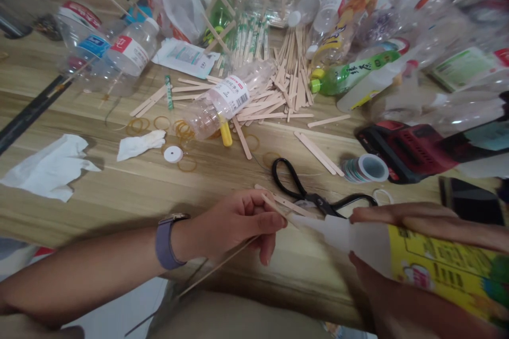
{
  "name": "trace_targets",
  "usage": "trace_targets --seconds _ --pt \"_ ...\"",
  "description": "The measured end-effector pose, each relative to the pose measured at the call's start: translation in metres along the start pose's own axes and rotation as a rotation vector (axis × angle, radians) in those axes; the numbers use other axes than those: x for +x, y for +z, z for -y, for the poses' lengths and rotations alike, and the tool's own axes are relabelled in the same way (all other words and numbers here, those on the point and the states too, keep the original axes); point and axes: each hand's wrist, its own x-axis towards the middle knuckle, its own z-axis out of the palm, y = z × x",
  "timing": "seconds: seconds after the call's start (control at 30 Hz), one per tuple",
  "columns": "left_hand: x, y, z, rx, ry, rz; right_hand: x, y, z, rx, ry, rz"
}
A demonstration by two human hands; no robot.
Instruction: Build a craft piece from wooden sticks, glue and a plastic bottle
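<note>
My left hand [246, 220], with a purple-banded watch on its wrist, is closed around thin wood. A pale craft stick [272, 205] sticks out past its fingertips, and a thin bamboo skewer [218, 267] runs out below the palm towards my lap. From the right, my right hand [421, 220] wraps round a glue bottle [433, 270] with a yellow label. The bottle lies tilted, its white nozzle [312, 223] pointing left at the stick's end, close to my left fingertips; whether they touch I cannot tell. Black-handled scissors [318, 200] lie just behind, partly hidden.
A plastic bottle [226, 96] lies among loose craft sticks [294, 74] and rubber bands [185, 130]. A red and black power tool [397, 148] and tape rolls [366, 168] are at right. White tissue [51, 167] lies left; more bottles [358, 71] crowd the back.
</note>
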Motion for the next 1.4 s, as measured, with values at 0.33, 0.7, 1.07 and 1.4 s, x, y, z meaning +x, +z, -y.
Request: trace_targets --seconds 0.33,0.7,1.07,1.4 --pt "0.000 0.000 0.004 -0.091 0.017 0.020 0.021 0.008 -0.020 0.174 -0.126 -0.014" --pt "0.000 -0.001 0.009 -0.102 0.032 0.034 0.024 0.008 -0.023 0.327 0.096 0.076" --pt "-0.004 0.000 0.007 0.065 0.081 -0.026 0.017 0.005 -0.021 0.225 0.064 0.063" --pt "-0.008 0.005 0.004 0.205 0.103 -0.066 0.019 0.007 -0.017 0.289 0.014 -0.031"
